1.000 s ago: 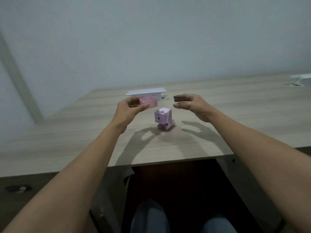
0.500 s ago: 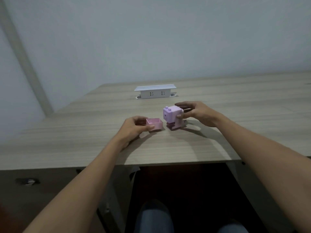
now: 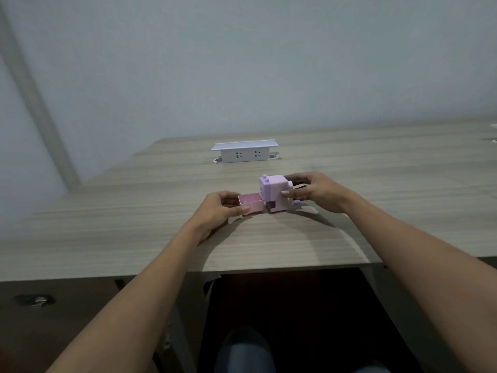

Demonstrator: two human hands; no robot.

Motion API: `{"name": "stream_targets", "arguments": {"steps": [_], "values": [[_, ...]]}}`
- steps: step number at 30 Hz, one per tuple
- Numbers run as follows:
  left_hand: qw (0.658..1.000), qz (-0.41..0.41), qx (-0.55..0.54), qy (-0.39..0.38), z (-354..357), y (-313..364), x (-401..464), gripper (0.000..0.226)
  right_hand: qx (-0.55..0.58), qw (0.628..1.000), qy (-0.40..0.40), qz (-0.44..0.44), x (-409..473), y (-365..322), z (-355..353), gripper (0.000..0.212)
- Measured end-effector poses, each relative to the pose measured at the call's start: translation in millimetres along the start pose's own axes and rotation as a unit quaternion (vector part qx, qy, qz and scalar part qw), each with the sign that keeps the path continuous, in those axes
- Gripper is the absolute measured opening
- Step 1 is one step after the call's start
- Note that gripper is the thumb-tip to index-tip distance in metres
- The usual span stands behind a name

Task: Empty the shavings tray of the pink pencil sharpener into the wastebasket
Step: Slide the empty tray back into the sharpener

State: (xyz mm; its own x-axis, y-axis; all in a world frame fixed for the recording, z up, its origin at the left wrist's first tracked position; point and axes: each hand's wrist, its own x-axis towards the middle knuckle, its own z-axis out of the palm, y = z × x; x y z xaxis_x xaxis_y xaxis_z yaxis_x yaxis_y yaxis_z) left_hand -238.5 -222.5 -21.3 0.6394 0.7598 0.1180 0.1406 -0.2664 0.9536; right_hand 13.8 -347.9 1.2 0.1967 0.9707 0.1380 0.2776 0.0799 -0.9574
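From my feed: both hands are over the wood-grain table (image 3: 349,162), near its front edge, and the pink sharpener (image 3: 274,191) stands upright on it at centre frame. The right hand (image 3: 314,191) comes at the sharpener from its right side, thumb on the near face and fingers (image 3: 300,176) curled over the far top edge, so the fingers are clamped on the body. A small crank (image 3: 295,202) pokes out low on the sharpener's right, under that hand. The left hand (image 3: 221,208) holds the tray (image 3: 250,203), thumb along its near wall and fingers behind its left end, clamped on it. The tray sits level, open side up, its right end touching or just entering the dark slot (image 3: 271,204) at the sharpener's lower front; I cannot tell which. I cannot make out any shavings inside; the inner floor reads plain pink. Whether the tray rests on the table or is held just above it is not clear. Further back on the table, well apart from the hands, a white socket box (image 3: 244,152) stands with its lid raised. Below the table edge my view catches knees (image 3: 246,351) in blue fabric against a dark floor
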Motion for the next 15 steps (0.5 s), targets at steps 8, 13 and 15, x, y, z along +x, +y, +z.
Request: {"name": "stream_targets", "arguments": {"steps": [8,13,15], "values": [[1.000,0.000,0.001,-0.002,8.6,0.8,5.8,0.053,0.020,1.000,-0.006,0.021,1.9,4.7,1.0,0.043],[1.000,0.008,-0.014,-0.005,21.7,1.6,8.0,0.054,0.030,0.999,-0.007,0.022,2.8,6.9,2.7,0.042],[1.000,0.014,-0.008,-0.011,27.7,3.5,10.0,0.054,0.033,0.999,-0.012,0.020,4.5,8.4,3.8,0.041]]}}
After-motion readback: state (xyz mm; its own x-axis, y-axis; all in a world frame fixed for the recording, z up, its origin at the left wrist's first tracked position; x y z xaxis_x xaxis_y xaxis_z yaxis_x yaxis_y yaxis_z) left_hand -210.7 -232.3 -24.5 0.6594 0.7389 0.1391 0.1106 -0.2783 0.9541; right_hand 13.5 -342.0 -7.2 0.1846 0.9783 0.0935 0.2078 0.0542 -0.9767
